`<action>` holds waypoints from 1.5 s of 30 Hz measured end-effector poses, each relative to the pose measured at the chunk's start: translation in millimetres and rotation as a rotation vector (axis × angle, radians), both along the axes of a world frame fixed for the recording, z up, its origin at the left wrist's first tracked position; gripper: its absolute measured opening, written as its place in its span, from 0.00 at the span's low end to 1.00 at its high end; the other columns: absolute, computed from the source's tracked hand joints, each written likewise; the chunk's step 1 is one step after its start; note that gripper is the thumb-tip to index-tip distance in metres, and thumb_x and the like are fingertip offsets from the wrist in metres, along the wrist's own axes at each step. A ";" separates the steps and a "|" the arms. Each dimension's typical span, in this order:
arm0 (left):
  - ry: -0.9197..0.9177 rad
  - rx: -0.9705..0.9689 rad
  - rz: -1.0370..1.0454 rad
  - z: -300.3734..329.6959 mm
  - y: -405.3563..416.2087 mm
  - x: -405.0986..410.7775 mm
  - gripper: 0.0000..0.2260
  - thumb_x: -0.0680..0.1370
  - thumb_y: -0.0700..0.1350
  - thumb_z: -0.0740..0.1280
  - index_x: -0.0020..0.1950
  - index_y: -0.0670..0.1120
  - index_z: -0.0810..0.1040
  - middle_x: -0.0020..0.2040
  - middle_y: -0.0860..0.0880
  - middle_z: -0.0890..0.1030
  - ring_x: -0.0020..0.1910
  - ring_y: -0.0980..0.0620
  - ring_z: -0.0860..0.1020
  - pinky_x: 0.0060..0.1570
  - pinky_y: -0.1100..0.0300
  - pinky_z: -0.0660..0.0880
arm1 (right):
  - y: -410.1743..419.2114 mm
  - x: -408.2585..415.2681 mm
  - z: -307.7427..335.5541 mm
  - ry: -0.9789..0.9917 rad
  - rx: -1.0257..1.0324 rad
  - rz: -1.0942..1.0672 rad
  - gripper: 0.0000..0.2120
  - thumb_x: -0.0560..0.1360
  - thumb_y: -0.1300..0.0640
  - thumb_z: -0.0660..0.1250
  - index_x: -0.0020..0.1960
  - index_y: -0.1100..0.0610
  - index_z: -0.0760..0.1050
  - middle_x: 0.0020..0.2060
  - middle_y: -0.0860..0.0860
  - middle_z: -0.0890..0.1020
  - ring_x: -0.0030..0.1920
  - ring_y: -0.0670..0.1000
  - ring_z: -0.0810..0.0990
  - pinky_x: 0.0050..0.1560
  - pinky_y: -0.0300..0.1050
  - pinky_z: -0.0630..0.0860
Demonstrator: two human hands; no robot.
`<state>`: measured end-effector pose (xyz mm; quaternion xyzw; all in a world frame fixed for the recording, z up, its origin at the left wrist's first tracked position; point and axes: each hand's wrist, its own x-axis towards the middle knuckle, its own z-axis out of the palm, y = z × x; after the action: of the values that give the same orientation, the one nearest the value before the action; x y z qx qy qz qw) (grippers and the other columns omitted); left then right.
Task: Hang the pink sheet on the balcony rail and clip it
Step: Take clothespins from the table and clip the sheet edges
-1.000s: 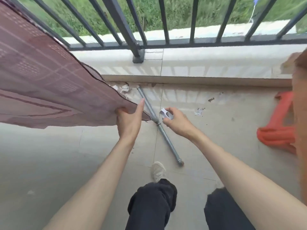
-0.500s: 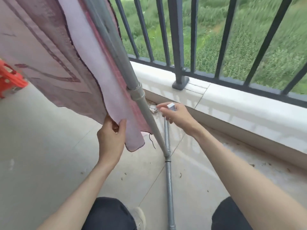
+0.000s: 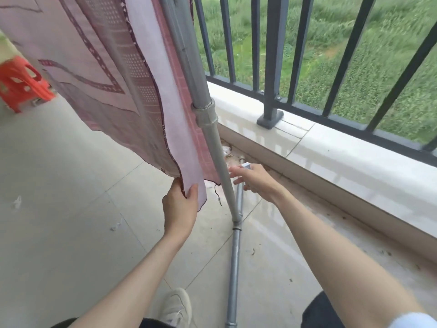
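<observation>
A person's view down onto a tiled balcony floor (image 3: 59, 185), with both bare forearms reaching forward. At far left, well away from the fingers, stands an orange plastic stool (image 3: 20, 85). To its right, the pink sheet (image 3: 101, 67) with a dark patterned border hangs down from above, draped against a grey metal pole (image 3: 205, 119) that slants from the top of the view to the floor. The left hand (image 3: 181, 210) grasps the sheet's lower corner, thumb on the pale near face and the other fingers curled behind the cloth. A loose dark thread dangles just right of that thumb. Just beyond the pole, the right hand (image 3: 254, 179) holds a small white clip (image 3: 246, 165) near its fingertips; the fingers are partly extended toward the pole, close to it, though whether they touch it cannot be told. A second grey pipe (image 3: 234, 268) lies on the floor below that hand. Right of the fingers runs a pale stone ledge (image 3: 343, 162), topped by the dark balcony rail (image 3: 272, 67), with grass beyond. A pale shoe (image 3: 177, 306) shows at the bottom.
</observation>
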<state>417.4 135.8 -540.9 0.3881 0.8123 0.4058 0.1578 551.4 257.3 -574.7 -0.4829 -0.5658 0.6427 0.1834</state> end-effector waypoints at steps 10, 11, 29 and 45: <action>-0.704 0.031 -0.153 -27.2 48.0 4.6 0.11 0.80 0.40 0.55 0.48 0.43 0.78 0.46 0.46 0.82 0.47 0.49 0.79 0.49 0.56 0.76 | 12.7 -11.3 -19.9 0.158 -0.079 0.057 0.16 0.70 0.46 0.67 0.45 0.59 0.83 0.47 0.56 0.83 0.40 0.52 0.70 0.39 0.50 0.62; -0.752 0.042 -0.163 -29.2 51.7 2.9 0.12 0.81 0.40 0.55 0.51 0.40 0.78 0.46 0.46 0.82 0.47 0.49 0.79 0.47 0.57 0.76 | 14.8 -10.3 -20.7 0.146 -0.075 0.030 0.16 0.70 0.45 0.68 0.45 0.58 0.83 0.49 0.57 0.83 0.41 0.53 0.70 0.40 0.51 0.62; -0.022 0.033 -0.018 -47.0 13.9 26.8 0.07 0.77 0.39 0.63 0.43 0.35 0.76 0.41 0.43 0.78 0.40 0.49 0.71 0.37 0.63 0.64 | -23.1 10.5 -38.6 -0.015 0.473 -0.222 0.04 0.73 0.58 0.69 0.44 0.56 0.83 0.40 0.53 0.85 0.45 0.52 0.80 0.49 0.47 0.74; 0.067 0.158 -0.222 -67.1 21.1 57.7 0.12 0.75 0.39 0.67 0.58 0.47 0.79 0.51 0.52 0.78 0.41 0.54 0.77 0.41 0.68 0.72 | -40.3 33.8 -18.3 0.227 0.184 -0.039 0.19 0.72 0.71 0.59 0.40 0.50 0.81 0.35 0.35 0.81 0.31 0.36 0.74 0.32 0.27 0.66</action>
<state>475.1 156.9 -608.0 0.5002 0.7347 0.4352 0.1434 585.2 217.0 -593.0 -0.3994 -0.5884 0.6348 0.3021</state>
